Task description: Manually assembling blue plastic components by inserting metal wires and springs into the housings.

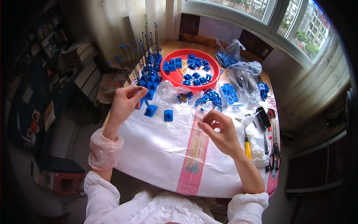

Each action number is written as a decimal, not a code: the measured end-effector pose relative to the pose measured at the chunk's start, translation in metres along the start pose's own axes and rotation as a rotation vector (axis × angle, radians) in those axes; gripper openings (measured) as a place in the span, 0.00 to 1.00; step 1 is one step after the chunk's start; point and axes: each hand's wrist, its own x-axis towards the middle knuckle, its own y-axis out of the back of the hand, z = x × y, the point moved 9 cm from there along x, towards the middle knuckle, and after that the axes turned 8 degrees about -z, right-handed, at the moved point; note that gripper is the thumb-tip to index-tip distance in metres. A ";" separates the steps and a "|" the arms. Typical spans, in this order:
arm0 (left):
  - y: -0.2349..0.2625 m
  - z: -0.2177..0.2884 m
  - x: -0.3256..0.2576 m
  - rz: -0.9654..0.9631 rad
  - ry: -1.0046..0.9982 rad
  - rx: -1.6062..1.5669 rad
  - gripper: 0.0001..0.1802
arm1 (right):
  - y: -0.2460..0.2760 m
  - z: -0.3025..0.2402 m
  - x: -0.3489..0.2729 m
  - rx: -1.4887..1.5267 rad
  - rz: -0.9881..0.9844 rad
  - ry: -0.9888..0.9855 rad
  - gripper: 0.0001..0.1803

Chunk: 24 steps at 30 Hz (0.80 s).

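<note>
My left hand (126, 104) is raised over the left of the table, thumb and forefinger pinched; what they hold, if anything, is too small to make out. Just beside its fingertips is a blue plastic piece with a square base (150, 110) and a short upright stem. To the right of that piece, a blue slotted block (168, 115) lies on the white cover. My right hand (222, 130) hovers right of the middle, fingers curled and thumb against the forefinger; anything between them is hidden or too small to name. Behind my left hand stand several blue pieces with upright black springs (147, 56) and blue tips.
At the back a red round tray (161, 71) holds blue blocks. Small blue parts (210, 99) and brass-coloured pieces (184, 98) lie in front. A clear box (240, 103) of blue plates, plastic bags (246, 74), a yellow-handled tool (247, 149) and black scissors (275, 156) line the right.
</note>
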 end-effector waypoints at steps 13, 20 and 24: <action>-0.155 0.065 -0.033 -0.742 0.037 -0.540 0.13 | -0.026 0.024 -0.001 0.512 -0.223 -0.163 0.15; -0.159 0.075 -0.027 -0.608 -0.202 -0.470 0.17 | -0.016 0.035 0.000 0.508 -0.125 -0.142 0.08; -0.151 0.055 -0.032 -0.459 -0.230 -0.325 0.27 | -0.009 0.041 0.001 0.507 -0.079 -0.124 0.07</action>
